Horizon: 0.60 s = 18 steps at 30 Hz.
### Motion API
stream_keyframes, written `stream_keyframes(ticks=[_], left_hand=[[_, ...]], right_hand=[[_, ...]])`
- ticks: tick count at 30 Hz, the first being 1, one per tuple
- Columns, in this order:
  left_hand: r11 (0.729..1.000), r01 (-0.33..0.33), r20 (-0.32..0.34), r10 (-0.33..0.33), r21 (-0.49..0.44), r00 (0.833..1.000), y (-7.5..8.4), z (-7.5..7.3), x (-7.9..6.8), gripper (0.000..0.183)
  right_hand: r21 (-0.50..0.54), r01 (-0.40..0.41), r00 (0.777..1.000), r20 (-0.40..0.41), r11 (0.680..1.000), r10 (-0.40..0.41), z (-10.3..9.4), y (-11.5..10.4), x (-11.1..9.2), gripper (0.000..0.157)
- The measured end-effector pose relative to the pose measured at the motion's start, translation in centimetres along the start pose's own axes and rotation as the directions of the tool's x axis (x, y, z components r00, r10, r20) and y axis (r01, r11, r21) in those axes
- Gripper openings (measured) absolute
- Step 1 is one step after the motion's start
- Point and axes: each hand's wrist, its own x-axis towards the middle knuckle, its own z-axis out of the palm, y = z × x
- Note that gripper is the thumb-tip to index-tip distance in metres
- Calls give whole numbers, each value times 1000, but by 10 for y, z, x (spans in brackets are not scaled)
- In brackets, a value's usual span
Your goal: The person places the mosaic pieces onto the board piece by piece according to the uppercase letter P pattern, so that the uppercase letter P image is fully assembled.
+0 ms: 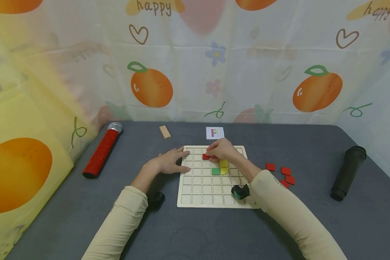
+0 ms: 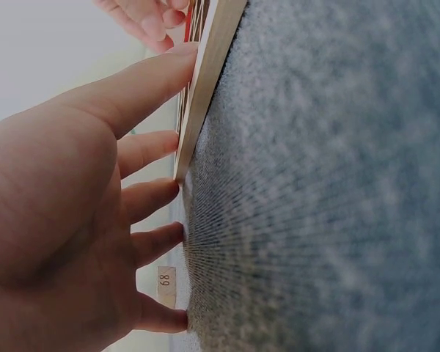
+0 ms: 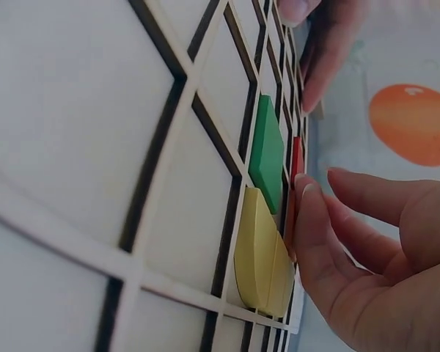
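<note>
A pale wooden grid board (image 1: 196, 189) lies flat on the dark table. My left hand (image 1: 170, 161) spreads its fingers along the board's left edge, thumb on the rim in the left wrist view. Over the upper part of the board is my right hand (image 1: 223, 150), its fingertips touching a red tile (image 1: 206, 156) in the grid; its thumb stands apart from that tile in the right wrist view. A green square tile (image 1: 216, 171) sits lower in the grid, beside a yellow rounded tile (image 1: 224, 170). Above the rounded one is a yellow square tile (image 1: 224, 163).
Several loose red tiles (image 1: 286, 170) lie right of the board, partly behind the right sleeve. Behind the board are a small printed card (image 1: 215, 133) and a wooden block (image 1: 165, 132). A red glittery microphone (image 1: 101, 152) lies left, a dark cylinder (image 1: 348, 173) right.
</note>
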Motion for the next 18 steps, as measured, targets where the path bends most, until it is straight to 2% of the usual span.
stream_keyframes(ticks=[6,12,18], left_hand=[[1000,-2,-3,2,-12,1000,0,0,-1,77],[1000,1,0,-1,-12,1000,-1,2,0,76],[1000,-2,-4,1,-17,1000,-1,2,0,77]], right_hand=[[8,24,999,23,1000,-24,-5,0,-3,19],[-2,103,991,89,995,-102,-19,11,-5,30],[104,149,977,137,983,-162,-41,23,-13,40]])
